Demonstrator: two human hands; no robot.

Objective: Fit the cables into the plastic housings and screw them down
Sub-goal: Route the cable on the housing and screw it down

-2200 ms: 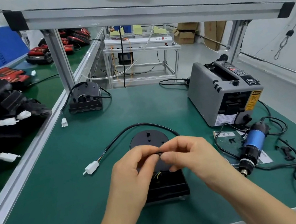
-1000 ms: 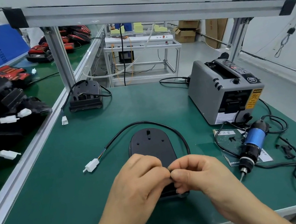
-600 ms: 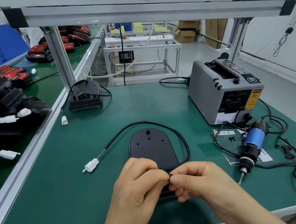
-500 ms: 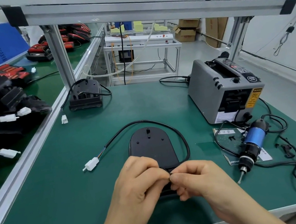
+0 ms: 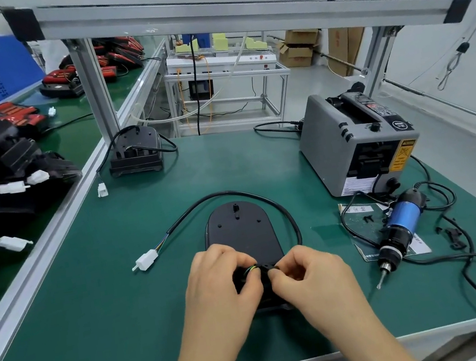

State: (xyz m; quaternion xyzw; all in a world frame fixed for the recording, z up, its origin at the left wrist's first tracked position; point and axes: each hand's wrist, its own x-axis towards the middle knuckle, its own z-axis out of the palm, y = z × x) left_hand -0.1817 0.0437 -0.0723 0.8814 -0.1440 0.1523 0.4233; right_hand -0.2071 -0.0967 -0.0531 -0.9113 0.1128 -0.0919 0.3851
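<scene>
Black smooth plastic: one flat, round-topped housing (image 5: 240, 233) lies near the worktop's (image 5: 95, 312) front edge. Your left hand (image 5: 218, 280) and right hand (image 5: 311, 275), fingers curled, pinch its one black cable (image 5: 286, 215) at the near end. A second housing (image 5: 135, 152) sits at the far left corner; one blue screwdriver (image 5: 401, 223) lies by the right edge.

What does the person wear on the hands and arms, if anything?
Nothing shows. The left hand and right hand are bare, without gloves. The forearms are uncovered down to the picture's lower edge: no sleeve, watch, ring or band in view.
</scene>
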